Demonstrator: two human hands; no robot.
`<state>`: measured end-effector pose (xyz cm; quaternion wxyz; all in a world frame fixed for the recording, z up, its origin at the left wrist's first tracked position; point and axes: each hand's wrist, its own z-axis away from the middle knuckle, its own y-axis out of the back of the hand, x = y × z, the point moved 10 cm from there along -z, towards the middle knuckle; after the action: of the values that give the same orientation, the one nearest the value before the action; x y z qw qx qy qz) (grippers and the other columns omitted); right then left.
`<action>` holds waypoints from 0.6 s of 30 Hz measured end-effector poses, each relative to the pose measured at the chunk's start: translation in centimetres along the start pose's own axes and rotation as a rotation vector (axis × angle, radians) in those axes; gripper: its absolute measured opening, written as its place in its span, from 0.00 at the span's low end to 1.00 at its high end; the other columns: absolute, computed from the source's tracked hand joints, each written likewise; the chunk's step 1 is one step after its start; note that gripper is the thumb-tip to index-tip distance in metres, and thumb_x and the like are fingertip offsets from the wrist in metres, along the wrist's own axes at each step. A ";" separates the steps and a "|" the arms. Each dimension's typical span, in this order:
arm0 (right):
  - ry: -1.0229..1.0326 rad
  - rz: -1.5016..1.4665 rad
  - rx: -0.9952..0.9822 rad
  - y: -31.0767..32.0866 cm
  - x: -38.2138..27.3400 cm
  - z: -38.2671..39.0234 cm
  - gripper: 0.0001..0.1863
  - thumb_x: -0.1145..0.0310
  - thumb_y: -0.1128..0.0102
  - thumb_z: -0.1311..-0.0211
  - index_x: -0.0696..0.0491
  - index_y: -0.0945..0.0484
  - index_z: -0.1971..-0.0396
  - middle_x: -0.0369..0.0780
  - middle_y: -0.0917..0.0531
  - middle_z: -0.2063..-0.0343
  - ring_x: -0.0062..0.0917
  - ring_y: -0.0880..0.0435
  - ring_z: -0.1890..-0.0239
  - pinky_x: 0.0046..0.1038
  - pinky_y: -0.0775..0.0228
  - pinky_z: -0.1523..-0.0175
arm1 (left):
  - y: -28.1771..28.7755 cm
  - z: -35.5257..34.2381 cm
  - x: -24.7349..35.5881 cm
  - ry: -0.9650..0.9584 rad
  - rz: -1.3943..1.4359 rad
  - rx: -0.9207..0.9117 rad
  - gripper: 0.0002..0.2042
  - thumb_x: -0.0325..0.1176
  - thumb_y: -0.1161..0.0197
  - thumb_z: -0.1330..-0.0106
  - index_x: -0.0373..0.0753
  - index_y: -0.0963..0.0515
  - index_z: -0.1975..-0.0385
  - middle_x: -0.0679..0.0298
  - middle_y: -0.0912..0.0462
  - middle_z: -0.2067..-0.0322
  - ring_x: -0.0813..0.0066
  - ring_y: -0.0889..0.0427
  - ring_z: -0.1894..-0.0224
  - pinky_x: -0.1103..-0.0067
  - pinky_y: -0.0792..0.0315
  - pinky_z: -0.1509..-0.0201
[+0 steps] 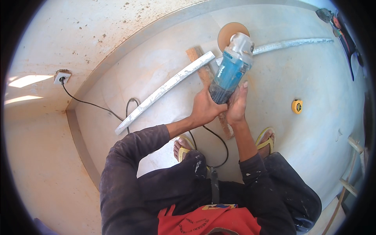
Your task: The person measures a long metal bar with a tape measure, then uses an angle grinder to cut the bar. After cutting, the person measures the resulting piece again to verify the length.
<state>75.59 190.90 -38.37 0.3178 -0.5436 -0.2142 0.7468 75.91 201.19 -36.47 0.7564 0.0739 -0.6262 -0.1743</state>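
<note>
A blue and black angle grinder (230, 72) is held out in front of me, its tan disc (232, 34) at the far end. My left hand (207, 105) is wrapped round the black rear of its body. Against the right side of that rear part lies my right hand (237, 105), thumb up and its other fingers mostly hidden. Left of the grinder, a silvery metal bar (166, 92) rests slantwise across a rough strip of wood (204, 72). Another metal bar (293, 45) stretches off to the right, its near end beside the grinder.
A black cord (90, 103) runs from a wall socket (62, 77) across the floor, looping near my feet. A yellow tape measure (297, 106) lies to the right. Walls rise at left and back. Wooden pieces (348, 187) and dark items (340, 33) sit along the right edge.
</note>
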 end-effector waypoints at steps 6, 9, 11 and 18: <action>0.053 0.074 0.170 1.1 -0.4 0.6 0.45 0.30 0.69 0.36 0.54 0.47 0.34 0.42 0.35 0.39 0.31 0.35 0.38 0.34 0.46 0.33 | 0.0 0.7 -0.1 -0.106 -0.176 0.047 0.35 0.33 0.29 0.61 0.28 0.33 0.49 0.43 0.21 0.60 0.49 0.19 0.57 0.66 0.26 0.53; -0.025 -0.193 0.253 2.3 0.8 0.4 0.41 0.34 0.64 0.34 0.53 0.43 0.35 0.41 0.35 0.39 0.31 0.36 0.38 0.35 0.45 0.34 | -0.1 0.5 0.2 -0.150 -0.217 0.035 0.35 0.33 0.29 0.60 0.30 0.33 0.48 0.45 0.22 0.58 0.47 0.20 0.57 0.64 0.26 0.53; 0.062 -0.196 0.233 2.7 0.2 0.2 0.39 0.35 0.64 0.33 0.53 0.43 0.36 0.40 0.34 0.40 0.30 0.35 0.39 0.35 0.45 0.34 | -0.1 0.4 1.0 -0.227 -0.254 0.043 0.35 0.33 0.29 0.60 0.32 0.32 0.47 0.46 0.22 0.58 0.47 0.20 0.57 0.64 0.26 0.53; 0.094 -0.110 0.078 3.0 0.6 -0.3 0.34 0.40 0.65 0.30 0.52 0.42 0.36 0.39 0.33 0.41 0.29 0.34 0.40 0.36 0.44 0.34 | -0.1 0.5 0.1 -0.162 -0.225 0.064 0.35 0.34 0.27 0.61 0.34 0.32 0.49 0.47 0.23 0.58 0.48 0.20 0.58 0.64 0.25 0.55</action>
<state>74.98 189.22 -40.84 0.3892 -0.5526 -0.1992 0.7096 75.46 201.07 -36.33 0.6763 0.1535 -0.6780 -0.2436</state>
